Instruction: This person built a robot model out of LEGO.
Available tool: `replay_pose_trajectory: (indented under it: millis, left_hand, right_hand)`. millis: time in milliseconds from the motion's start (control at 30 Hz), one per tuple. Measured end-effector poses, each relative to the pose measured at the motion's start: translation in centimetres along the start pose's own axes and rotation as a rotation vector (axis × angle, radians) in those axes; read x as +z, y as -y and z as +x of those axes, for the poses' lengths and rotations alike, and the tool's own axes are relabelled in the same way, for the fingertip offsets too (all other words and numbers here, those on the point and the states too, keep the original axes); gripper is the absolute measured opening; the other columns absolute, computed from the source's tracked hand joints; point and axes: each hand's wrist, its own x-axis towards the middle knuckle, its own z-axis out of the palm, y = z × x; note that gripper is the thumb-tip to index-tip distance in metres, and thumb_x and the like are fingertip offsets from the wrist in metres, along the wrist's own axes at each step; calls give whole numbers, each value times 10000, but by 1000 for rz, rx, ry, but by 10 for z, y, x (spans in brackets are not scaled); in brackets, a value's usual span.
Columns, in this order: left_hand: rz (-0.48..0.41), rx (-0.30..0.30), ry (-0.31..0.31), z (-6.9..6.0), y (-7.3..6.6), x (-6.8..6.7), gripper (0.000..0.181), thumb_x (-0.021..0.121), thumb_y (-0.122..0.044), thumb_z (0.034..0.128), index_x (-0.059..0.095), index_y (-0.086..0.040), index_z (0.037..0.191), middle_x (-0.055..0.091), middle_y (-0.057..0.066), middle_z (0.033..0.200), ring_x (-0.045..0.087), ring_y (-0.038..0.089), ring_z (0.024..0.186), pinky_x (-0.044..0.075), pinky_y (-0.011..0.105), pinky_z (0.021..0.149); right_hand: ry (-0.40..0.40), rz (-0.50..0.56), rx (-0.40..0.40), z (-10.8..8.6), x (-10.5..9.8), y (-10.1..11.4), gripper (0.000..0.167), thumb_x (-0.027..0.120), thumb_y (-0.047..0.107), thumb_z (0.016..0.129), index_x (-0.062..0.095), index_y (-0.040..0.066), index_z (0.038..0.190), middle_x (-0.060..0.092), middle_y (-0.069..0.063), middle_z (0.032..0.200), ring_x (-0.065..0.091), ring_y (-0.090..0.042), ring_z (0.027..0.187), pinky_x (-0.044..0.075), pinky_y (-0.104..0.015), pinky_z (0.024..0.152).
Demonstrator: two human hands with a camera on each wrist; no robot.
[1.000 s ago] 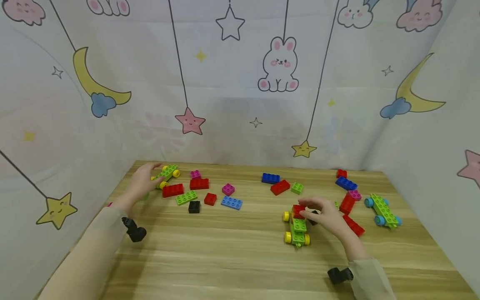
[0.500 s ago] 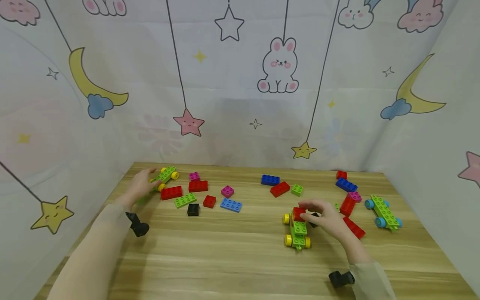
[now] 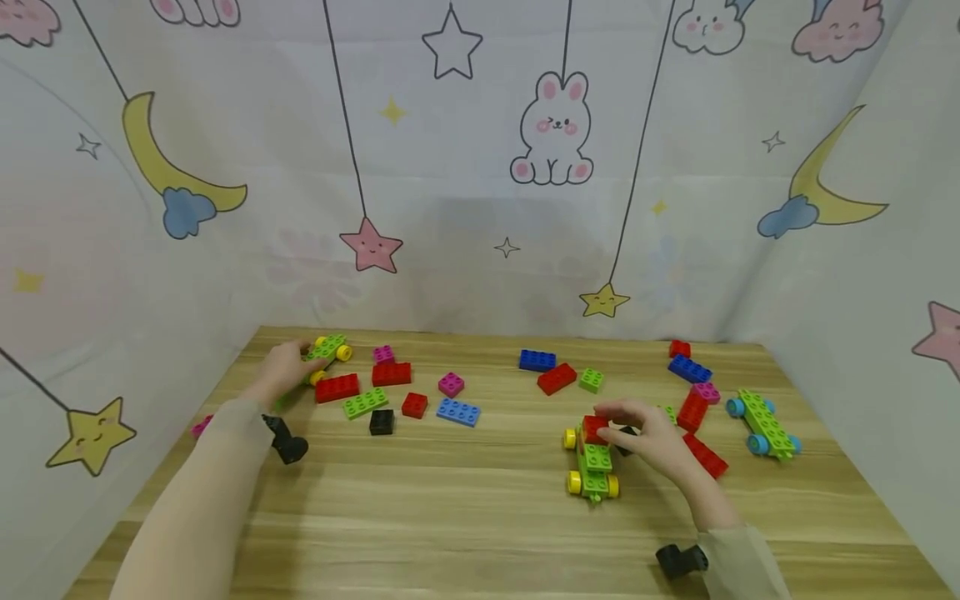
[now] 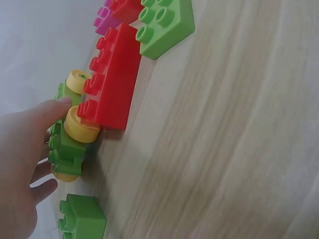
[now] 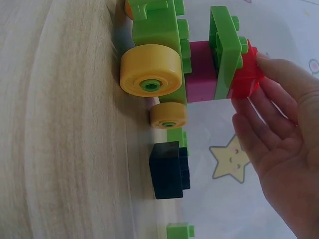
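At the far left, my left hand (image 3: pixel 279 372) has its thumb on the near side of a green toy car base (image 3: pixel 327 347) with yellow wheels. The left wrist view shows fingers behind that car base (image 4: pixel 67 144), gripping it across its width. My right hand (image 3: pixel 651 433) pinches a red brick (image 3: pixel 596 428) between thumb and fingers. This brick sits on top of a second green car (image 3: pixel 592 479) with yellow wheels. In the right wrist view, a magenta brick (image 5: pixel 201 72) and a green plate brick (image 5: pixel 227 52) are stacked under the red brick.
Beside the left car lie red bricks (image 3: pixel 337 388) and a green brick (image 3: pixel 365 403). A black brick (image 5: pixel 167 170) stands near the right car. Farther right are a red brick (image 3: pixel 705 456) and a green car base (image 3: pixel 765 425) with blue wheels. A printed cloth (image 3: pixel 465 208) hangs behind.
My left hand has settled lower round the left car base, its thumb now on the near side. The right hand stays on the red brick. The head view has shifted slightly.
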Motion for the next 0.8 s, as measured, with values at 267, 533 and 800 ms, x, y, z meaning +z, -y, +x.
replay_pose_trajectory:
  millis: [267, 533, 800]
  left_hand:
    - [20, -17, 1, -3, -8, 0, 682, 550, -353, 985, 371, 140, 1422, 396, 378, 1418, 412, 526, 1279, 369, 602, 1062]
    - [16, -10, -23, -3, -11, 2, 621, 529, -292, 995, 390, 156, 1402, 420, 381, 1398, 437, 521, 1260, 389, 593, 1045]
    - [-7, -12, -88, 2, -8, 3, 622, 543, -279, 1000, 369, 145, 1419, 434, 382, 1385, 479, 517, 1216, 425, 589, 998]
  right_hand:
    - [-5, 2, 1, -1, 0, 0, 381, 685, 206, 922, 640, -6, 1236, 673, -157, 1212, 621, -358, 1131, 502, -529, 963]
    - [-8, -5, 5, -1, 1, -1, 382, 686, 205, 922, 641, -8, 1236, 672, -159, 1211, 623, -358, 1125, 505, -525, 958]
    - [-13, -25, -10, 0, 1, -1, 374, 688, 198, 920, 647, -12, 1227, 677, -156, 1199, 631, -354, 1111, 513, -514, 946]
